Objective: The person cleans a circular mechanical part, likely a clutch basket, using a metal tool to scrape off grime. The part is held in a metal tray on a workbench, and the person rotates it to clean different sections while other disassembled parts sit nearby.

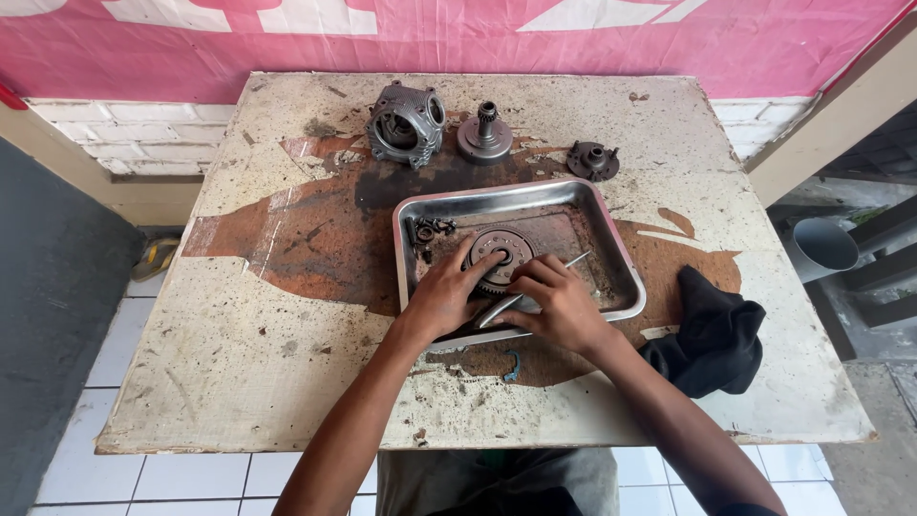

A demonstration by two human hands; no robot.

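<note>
Head view: left hand (442,296) half spread, fingertips pressed on the toothed round gear (500,258) lying in the middle of the steel tray (611,244); right hand (559,304) curled at the gear's 4 o'clock, pinching a thin metal rod (573,261) that pokes out toward 2 o'clock. Gear's near edge hidden under both hands, small dark bits (427,229) at the tray's 10 o'clock too tiny to make out. Counted beyond the tray at 12 o'clock: three loose metal parts (484,135); one black rag (712,330) at 4 o'clock.

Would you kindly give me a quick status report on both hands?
Left hand pressing round gear disc in metal tray. Right hand holding thin metal tool beside it. Nothing in the way.
</note>
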